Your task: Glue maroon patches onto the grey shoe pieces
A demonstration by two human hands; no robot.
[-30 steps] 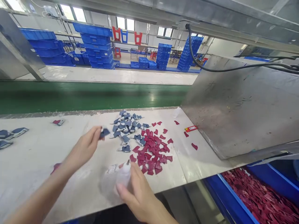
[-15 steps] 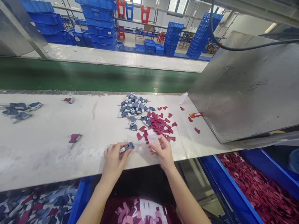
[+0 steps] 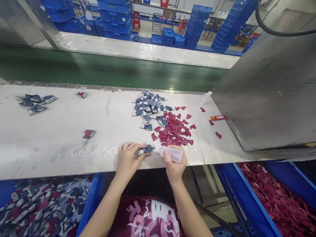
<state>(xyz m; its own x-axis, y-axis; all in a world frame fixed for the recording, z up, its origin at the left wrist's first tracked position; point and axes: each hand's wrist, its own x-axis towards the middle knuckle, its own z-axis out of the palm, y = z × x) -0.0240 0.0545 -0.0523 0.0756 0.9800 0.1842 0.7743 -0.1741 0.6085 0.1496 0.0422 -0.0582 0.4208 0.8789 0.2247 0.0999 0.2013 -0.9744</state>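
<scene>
My left hand (image 3: 130,156) pinches a small blue-and-grey plastic part (image 3: 147,149) near the table's front edge. My right hand (image 3: 175,164) grips a translucent squeeze bottle (image 3: 174,154), tipped on its side, its nozzle pointing left at the plastic part. Whether the tip touches the part I cannot tell. Just beyond my hands lies a heap of flat maroon pieces (image 3: 174,129). Behind it to the left is a pile of blue-and-grey parts (image 3: 150,104). A part with a maroon piece on it (image 3: 89,134) rests left of my left hand.
More blue-and-grey parts (image 3: 36,102) sit at the far left. A metal panel (image 3: 269,95) bounds the right side, near a red-and-yellow stick-like item (image 3: 218,118). Blue bins with parts (image 3: 98,187) and maroon pieces (image 3: 249,194) stand below the table. A green belt (image 3: 111,70) runs behind.
The bottle has gone from nearly upright to lying sideways, its nozzle now at the part in my left hand. The whole view has shifted, with the table higher in the picture.
</scene>
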